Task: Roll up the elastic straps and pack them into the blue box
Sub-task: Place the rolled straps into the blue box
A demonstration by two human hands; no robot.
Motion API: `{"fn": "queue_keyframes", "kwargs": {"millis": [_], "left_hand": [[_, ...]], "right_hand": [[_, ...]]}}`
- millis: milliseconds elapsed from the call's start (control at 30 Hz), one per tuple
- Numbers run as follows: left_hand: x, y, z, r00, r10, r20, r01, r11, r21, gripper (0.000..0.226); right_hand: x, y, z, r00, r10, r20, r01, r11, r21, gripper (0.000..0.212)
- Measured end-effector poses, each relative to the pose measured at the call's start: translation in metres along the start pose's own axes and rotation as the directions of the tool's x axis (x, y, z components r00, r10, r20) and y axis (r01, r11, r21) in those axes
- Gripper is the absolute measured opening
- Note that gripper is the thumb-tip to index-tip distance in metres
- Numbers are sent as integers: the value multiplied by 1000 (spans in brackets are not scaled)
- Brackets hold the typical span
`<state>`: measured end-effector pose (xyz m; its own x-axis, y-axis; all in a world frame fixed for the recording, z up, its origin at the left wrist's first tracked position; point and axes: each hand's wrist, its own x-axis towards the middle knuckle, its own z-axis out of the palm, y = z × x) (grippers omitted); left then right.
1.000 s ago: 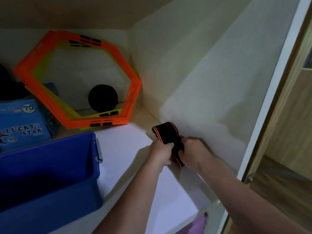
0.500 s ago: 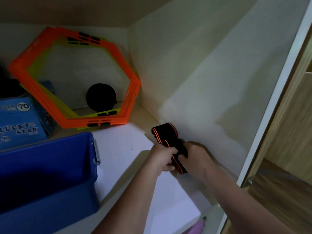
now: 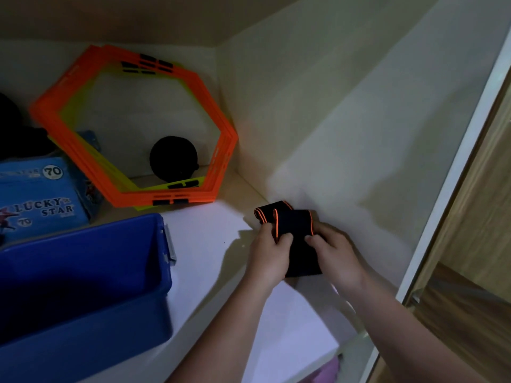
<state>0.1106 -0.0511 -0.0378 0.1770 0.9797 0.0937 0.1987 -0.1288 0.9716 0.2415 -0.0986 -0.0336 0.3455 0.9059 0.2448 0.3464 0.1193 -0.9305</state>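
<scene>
- The open, deep-blue plastic box (image 3: 83, 275) is seen at the left of the white shelf (image 3: 210, 244); its inside is in shadow, and no strap can be made out in it, so packing is judged not yet begun as far as can be told.
- To the right of the blue box, well apart from it, one black elastic strap with orange edging (image 3: 293, 233) is held above the shelf, near the side wall of the cupboard.
- The strap is judged to be only partly rolled: a folded loop sticks out at its far end, and a flat length hangs down between the hands. Finishing the roll and carrying it over to the box are left to do.
- The left hand (image 3: 269, 258), the nearer one to the blue box, is closed on the strap's left edge, thumb on top, with the forearm reaching in from below.
- The right hand (image 3: 334, 255), farther from the box, is pinched on the strap's right side, fingers (image 3: 311, 239) curled onto the black face, knuckles toward the wall.
- Whether other straps wait elsewhere cannot be told.
</scene>
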Motion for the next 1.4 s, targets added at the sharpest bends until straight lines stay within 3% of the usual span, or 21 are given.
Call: {"fn": "queue_keyframes", "kwargs": {"millis": [67,233,400,533,633,767,867,967,1067,1200,1400], "left_hand": [[-5,6,-4,1000,29,-7,-30,998,-55,29],[-16,38,-27,987,136,-85,-144,984,-101,24],[-28,73,-70,957,245,-155,-252,967,-28,25],[-39,95,-123,935,258,-243,-258,966,35,45],[-52,102,-170,908,249,-336,-239,968,71,36],[-72,96,-243,841,328,-429,-201,928,314,29],[-89,81,-307,785,395,-476,35,740,672,31],[-101,59,-358,805,210,-555,336,609,718,54],[-109,42,-388,810,-37,-586,485,604,633,70],[-116,29,-397,819,-201,-537,491,730,476,75],[-113,17,-393,828,-243,-505,445,833,329,67]], "right_hand": [[-3,-9,1,999,39,-13,-36,985,168,23],[-1,-40,-6,988,92,127,-142,864,483,21],[1,-85,7,985,58,164,-137,835,533,7],[-2,-122,34,974,8,226,-135,823,551,17],[-6,-143,62,960,-10,281,-169,778,605,19],[-17,-165,106,929,-56,366,-198,761,618,28],[-32,-182,140,905,-87,416,-201,775,600,22],[-46,-194,171,874,-100,475,-242,759,604,17],[-58,-201,200,846,-92,525,-284,755,591,15],[-70,-203,232,829,-54,556,-314,778,544,11],[-80,-202,252,818,18,576,-377,773,511,8]]}}
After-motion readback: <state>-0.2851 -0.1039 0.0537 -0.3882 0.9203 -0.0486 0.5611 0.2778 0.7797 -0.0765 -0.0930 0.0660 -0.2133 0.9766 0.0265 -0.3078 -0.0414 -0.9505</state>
